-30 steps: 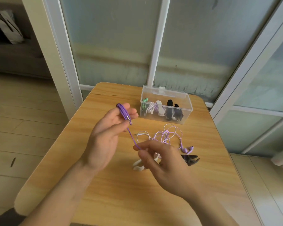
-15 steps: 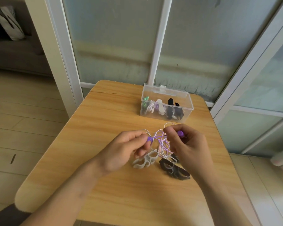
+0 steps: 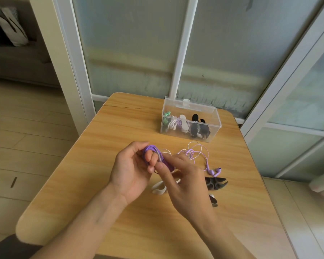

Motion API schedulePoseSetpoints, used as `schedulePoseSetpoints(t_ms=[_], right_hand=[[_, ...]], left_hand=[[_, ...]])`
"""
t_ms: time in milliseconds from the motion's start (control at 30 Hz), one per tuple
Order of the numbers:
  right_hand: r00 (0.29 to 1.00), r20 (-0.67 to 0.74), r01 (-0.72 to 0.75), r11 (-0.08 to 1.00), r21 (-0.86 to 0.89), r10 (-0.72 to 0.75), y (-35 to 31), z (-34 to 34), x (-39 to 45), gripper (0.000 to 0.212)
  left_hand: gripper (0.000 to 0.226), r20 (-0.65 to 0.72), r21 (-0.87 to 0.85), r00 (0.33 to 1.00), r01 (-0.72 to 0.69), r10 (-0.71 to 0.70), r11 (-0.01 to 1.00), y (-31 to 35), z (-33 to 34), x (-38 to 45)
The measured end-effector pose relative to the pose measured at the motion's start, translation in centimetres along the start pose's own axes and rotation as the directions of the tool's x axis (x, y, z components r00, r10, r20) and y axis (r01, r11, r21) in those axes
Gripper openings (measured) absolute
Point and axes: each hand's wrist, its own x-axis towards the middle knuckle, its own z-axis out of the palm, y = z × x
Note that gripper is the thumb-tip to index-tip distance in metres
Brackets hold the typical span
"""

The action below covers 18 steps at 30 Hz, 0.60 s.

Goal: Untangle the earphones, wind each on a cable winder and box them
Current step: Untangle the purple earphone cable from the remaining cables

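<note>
1. From the head view, we are gripping a purple earphone cable [image 3: 152, 153] coiled round the fingers of our left hand [image 3: 131, 170], above the counter [image 3: 101, 146].
2. Our right hand [image 3: 183, 181] is pinching the same cable just beside the coil.
3. The loose cable is trailing rightwards, its earbuds [image 3: 214, 171] lying near a black cable winder [image 3: 215, 183].
4. The clear box [image 3: 190, 121] is standing at the far edge.

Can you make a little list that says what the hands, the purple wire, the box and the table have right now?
left hand: holds purple wire coiled round its fingers
right hand: pinches the wire
earbuds: lying on table
box: clear, holds wound earphones
black winder: on table
white winder: on table, partly hidden
</note>
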Motion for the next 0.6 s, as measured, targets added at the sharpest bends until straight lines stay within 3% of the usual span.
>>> schedulePoseSetpoints(t_ms=[167, 300, 433, 500, 600], right_hand=[[0.998, -0.053, -0.018, 0.999, 0.042, 0.021, 0.3, -0.3, 0.1, 0.009], [1.000, -0.005, -0.004, 0.999, 0.036, 0.005, 0.0, -0.3, -0.2, 0.011], [0.997, 0.040, -0.074, 0.995, 0.061, 0.072, 0.1, -0.1, -0.1, 0.022], [0.990, 0.094, -0.111, 0.991, 0.079, 0.104, 0.2, -0.7, 0.3, 0.024], [0.979, 0.166, -0.107, 0.992, -0.070, 0.118, 0.8, -2.1, 1.0, 0.025]], left_hand=[[0.029, 0.013, 0.096, 0.996, -0.090, 0.089, 0.991, -0.6, -0.2, 0.0], [0.032, 0.149, 0.284, 0.968, -0.236, 0.200, 0.929, -0.8, -0.8, 0.6], [0.036, 0.302, 0.628, 0.906, -0.424, 0.297, 0.653, -1.4, -1.3, 0.7], [0.041, 0.325, 0.673, 0.890, -0.455, 0.320, 0.583, -1.6, -1.0, 0.3], [0.041, 0.301, 0.758, 0.906, -0.417, 0.299, 0.501, -1.2, -1.3, 0.5]])
